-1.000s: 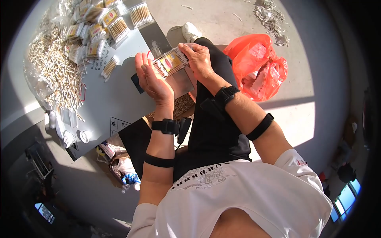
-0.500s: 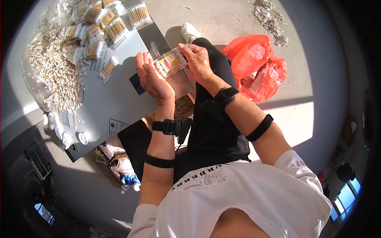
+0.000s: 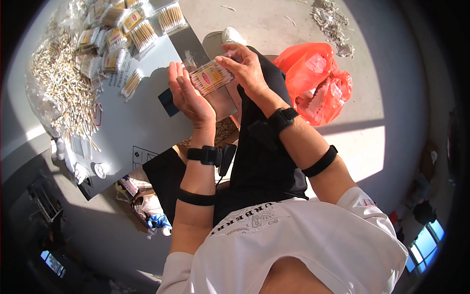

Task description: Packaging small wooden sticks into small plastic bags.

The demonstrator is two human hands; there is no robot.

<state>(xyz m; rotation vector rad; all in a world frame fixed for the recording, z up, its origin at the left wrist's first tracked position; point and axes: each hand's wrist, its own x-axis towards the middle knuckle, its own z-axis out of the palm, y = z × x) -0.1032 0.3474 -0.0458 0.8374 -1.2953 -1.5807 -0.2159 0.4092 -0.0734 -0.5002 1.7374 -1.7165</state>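
Observation:
A flat clear packet of cotton swabs (image 3: 210,78) with a yellow and red label is between my hands, above the table's right edge. My left hand (image 3: 193,100) supports its left end against the palm and thumb, with the fingers stretched upward. At the other end, my right hand (image 3: 248,71) has its thumb on the packet's upper right corner; its fingers are bent, and their grip on the wrapping is partly hidden. Near the left hand, a small loose bunch of cotton swabs (image 3: 131,85) lies on the grey tabletop (image 3: 142,117).
A big heap of loose swabs (image 3: 63,88) in clear plastic covers the table's left side. Several filled packets (image 3: 116,39) are piled behind. A red plastic bag (image 3: 313,81) stands right of my leg, and scraps (image 3: 333,24) lie on the far floor. Below the table is a cluttered box (image 3: 147,203).
My right hand has shifted slightly up and its fingers have loosened at the packet's right end. The packet has tilted so its label faces up more. My left hand stays nearly still.

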